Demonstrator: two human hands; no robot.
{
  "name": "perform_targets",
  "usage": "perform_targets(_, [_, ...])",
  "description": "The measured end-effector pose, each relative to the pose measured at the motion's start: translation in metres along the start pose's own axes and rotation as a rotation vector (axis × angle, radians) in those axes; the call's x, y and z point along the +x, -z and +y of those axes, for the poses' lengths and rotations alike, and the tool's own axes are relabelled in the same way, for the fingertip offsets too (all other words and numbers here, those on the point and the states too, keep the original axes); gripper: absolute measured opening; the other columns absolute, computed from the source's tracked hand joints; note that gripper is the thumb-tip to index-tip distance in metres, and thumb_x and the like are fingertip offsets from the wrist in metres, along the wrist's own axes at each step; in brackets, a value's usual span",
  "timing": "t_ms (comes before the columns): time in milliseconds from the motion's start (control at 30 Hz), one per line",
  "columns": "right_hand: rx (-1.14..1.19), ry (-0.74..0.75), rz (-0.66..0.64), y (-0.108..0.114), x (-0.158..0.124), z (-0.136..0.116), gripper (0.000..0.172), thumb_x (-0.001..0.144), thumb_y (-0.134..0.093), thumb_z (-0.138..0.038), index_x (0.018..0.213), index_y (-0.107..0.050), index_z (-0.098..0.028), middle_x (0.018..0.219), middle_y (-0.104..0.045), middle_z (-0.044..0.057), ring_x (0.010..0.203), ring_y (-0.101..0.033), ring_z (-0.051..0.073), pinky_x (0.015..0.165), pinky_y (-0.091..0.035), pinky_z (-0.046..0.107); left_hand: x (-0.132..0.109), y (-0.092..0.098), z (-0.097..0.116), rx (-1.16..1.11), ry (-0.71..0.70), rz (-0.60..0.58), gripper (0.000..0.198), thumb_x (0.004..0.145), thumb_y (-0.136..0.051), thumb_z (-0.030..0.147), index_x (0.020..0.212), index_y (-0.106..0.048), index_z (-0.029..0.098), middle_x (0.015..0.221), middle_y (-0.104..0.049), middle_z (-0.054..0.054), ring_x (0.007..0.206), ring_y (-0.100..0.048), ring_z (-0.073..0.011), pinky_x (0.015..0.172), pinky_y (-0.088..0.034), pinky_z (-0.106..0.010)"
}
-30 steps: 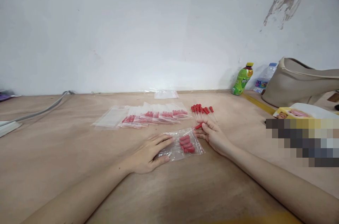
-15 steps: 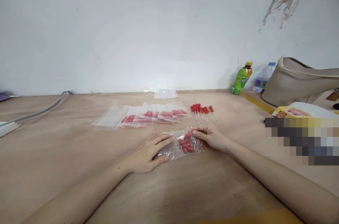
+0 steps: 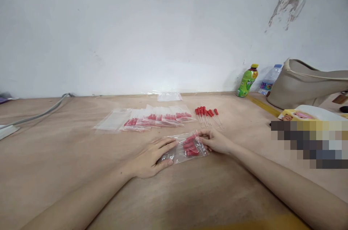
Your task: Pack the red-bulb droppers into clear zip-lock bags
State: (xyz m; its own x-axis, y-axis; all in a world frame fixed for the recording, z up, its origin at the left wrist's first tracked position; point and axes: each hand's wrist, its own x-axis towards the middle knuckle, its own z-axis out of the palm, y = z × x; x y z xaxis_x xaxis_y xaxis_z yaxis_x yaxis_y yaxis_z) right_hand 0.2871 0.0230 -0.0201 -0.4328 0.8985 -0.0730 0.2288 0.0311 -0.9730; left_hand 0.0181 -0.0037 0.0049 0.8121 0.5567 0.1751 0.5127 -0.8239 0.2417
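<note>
A clear zip bag lies on the table with several red-bulbed droppers inside. My left hand rests flat on the bag's left part, its fingers stretched and the thumb apart. At the bag's right end, my right hand pinches the zip edge between thumb and fingers. Behind the right hand lie loose glass droppers with red rubber bulbs. A row of overlapping zip bags, with red bulbs showing through, stretches behind my left hand.
Flat transparent bags lie left of the row, and another bag lies by the wall. At right stand a green bottle, a water bottle and a beige bag. A grey cable runs at left.
My right hand's fingers have shifted slightly along the bag's zip edge. My left hand stays flat on the bag.
</note>
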Motion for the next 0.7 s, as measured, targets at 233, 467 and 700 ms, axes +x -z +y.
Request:
perform_targets(233, [0.3, -0.002, 0.099, -0.018, 0.0, -0.004, 0.031, 0.056, -0.071, -0.042, 0.07, -0.062, -0.015, 0.061, -0.064, 0.002, 0.059, -0.062, 0.017, 0.064, -0.05, 0.033, 0.0, 0.0, 0.0, 0.008, 0.002, 0.0, 0.05, 0.09, -0.039, 0.038, 0.137, -0.023, 0.027, 0.138, -0.032, -0.006, 0.124, -0.032, -0.0236, 0.101, -0.03, -0.042])
perform_targets(467, [0.192, 0.029, 0.036, -0.018, -0.001, -0.003, 0.03, 0.065, -0.063, -0.044, 0.074, -0.063, -0.016, 0.067, -0.066, 0.002, 0.065, -0.062, 0.017, 0.068, -0.049, 0.033, 0.0, 0.0, 0.0, -0.009, -0.011, 0.013, 0.05, 0.091, -0.039, 0.038, 0.137, -0.022, 0.028, 0.138, -0.032, -0.005, 0.124, -0.033, -0.024, 0.1, -0.031, -0.043])
perform_targets(700, [-0.062, 0.073, 0.276, -0.02, 0.002, 0.0, 0.027, 0.068, -0.059, -0.042, 0.064, -0.055, -0.016, 0.064, -0.062, 0.003, 0.058, -0.057, 0.013, 0.051, -0.045, 0.023, 0.001, 0.0, 0.001, -0.012, 0.004, -0.014, 0.051, 0.09, -0.039, 0.038, 0.137, -0.022, 0.028, 0.14, -0.03, -0.004, 0.125, -0.031, -0.0237, 0.102, -0.029, -0.043])
